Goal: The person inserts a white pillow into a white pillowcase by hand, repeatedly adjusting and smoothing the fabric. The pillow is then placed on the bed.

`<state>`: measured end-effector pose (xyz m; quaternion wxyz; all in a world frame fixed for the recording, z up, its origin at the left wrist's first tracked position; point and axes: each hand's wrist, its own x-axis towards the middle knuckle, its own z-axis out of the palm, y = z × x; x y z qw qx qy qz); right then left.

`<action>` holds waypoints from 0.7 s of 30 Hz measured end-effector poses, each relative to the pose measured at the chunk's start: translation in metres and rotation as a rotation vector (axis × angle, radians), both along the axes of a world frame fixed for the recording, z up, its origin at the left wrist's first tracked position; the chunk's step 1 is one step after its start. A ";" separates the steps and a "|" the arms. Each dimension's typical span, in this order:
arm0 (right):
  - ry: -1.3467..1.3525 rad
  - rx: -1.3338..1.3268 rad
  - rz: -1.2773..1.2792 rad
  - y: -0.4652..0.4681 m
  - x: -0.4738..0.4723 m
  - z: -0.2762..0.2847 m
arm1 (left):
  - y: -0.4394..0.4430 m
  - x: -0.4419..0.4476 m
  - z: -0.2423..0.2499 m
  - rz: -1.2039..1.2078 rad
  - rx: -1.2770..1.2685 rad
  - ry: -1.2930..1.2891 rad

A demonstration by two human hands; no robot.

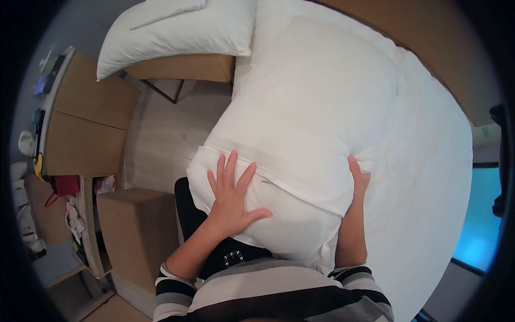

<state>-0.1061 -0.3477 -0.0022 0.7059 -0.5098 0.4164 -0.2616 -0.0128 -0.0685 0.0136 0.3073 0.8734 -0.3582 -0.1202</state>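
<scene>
A plump white pillow (297, 104) in a pillowcase lies before me, its near end against my waist. Across this end runs the hemmed edge of the pillowcase opening (293, 195), with a smooth white part (293, 233) of the pillow on my side of it. My left hand (231, 205) rests flat there with its fingers spread, the fingertips reaching the hem. On the right side of the pillow is my right hand (358, 173). Its thumb presses a creased dent into the cloth, while the other fingers are hidden behind the pillow.
The pillow lies on a bed with white bedding (418, 193). A second white pillow (181, 36) sits on a brown upholstered seat (181, 67) at the far left. Brown box-like stool (136, 233) stands left of me, near a cluttered desk (86, 120). A lit blue panel (476, 217) shows at right.
</scene>
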 end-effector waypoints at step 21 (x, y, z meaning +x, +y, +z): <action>-0.124 -0.568 0.501 0.039 0.094 0.158 | -0.036 0.003 -0.029 0.308 -0.760 1.055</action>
